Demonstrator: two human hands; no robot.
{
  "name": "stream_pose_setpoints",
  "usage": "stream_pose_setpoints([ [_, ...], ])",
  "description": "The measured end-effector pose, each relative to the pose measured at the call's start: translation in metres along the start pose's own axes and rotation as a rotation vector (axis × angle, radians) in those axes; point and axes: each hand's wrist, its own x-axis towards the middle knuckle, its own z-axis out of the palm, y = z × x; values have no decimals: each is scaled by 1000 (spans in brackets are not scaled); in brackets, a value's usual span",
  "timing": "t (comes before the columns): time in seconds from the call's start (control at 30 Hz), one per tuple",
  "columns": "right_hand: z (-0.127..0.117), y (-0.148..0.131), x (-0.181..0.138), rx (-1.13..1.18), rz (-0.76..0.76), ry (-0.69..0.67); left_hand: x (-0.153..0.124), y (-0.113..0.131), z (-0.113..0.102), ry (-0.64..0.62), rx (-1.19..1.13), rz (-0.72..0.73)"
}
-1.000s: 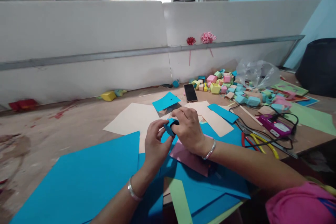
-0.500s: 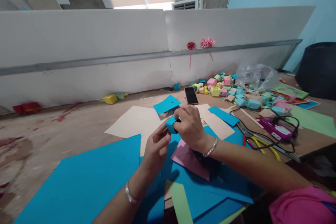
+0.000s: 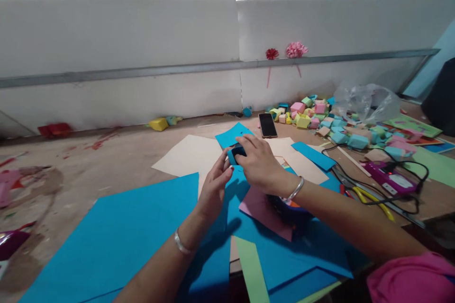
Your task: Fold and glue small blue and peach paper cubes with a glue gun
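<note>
A small blue folded paper box [image 3: 232, 155] is held between my two hands above the table's middle. My left hand [image 3: 215, 184] grips its left side with fingers and thumb. My right hand [image 3: 259, 163] is closed at its right side, some fingers reaching over or into the opening; the fingertips are partly hidden. Below lie large blue paper sheets [image 3: 142, 227], a pink paper piece [image 3: 265, 213] and a green strip [image 3: 251, 265]. Behind the hands are cream sheets [image 3: 186, 156] and a blue paper piece [image 3: 232, 135].
A phone [image 3: 268, 125] lies behind my hands. To the right are a heap of small paper boxes [image 3: 337, 128], a clear plastic bag [image 3: 369, 102], a purple extension socket [image 3: 393, 177] with a black cord, and yellow-handled pliers [image 3: 373, 201]. A white partition [image 3: 142, 94] stands behind.
The blue paper box has been tilted so that its dark open inside shows more. My right hand has shifted slightly around it. The whole view has swung a little left.
</note>
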Motion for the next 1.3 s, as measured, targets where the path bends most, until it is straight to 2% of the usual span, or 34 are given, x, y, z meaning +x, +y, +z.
stream_pose_setpoints([
  [0.1,-4,-2,2,32,19,-92,2,-4,-6,80,57,-3],
  [0.23,-4,-2,4,41,35,-134,2,-7,-11,124,148,35],
  [0.37,1,-2,4,39,38,-132,2,-7,-11,137,204,68],
  [0.67,1,-4,0,15,30,-83,-1,-4,-7,119,145,84],
  [0.77,3,-5,0,-4,37,-75,1,0,-4,50,41,50],
  [0.87,6,-5,-2,-18,38,-62,4,3,-5,9,-155,-47],
  [1.03,11,-5,-2,-34,27,-89,7,4,-11,42,-279,-170],
  [1.3,10,-11,1,-76,28,-119,7,4,-13,135,-309,-216],
])
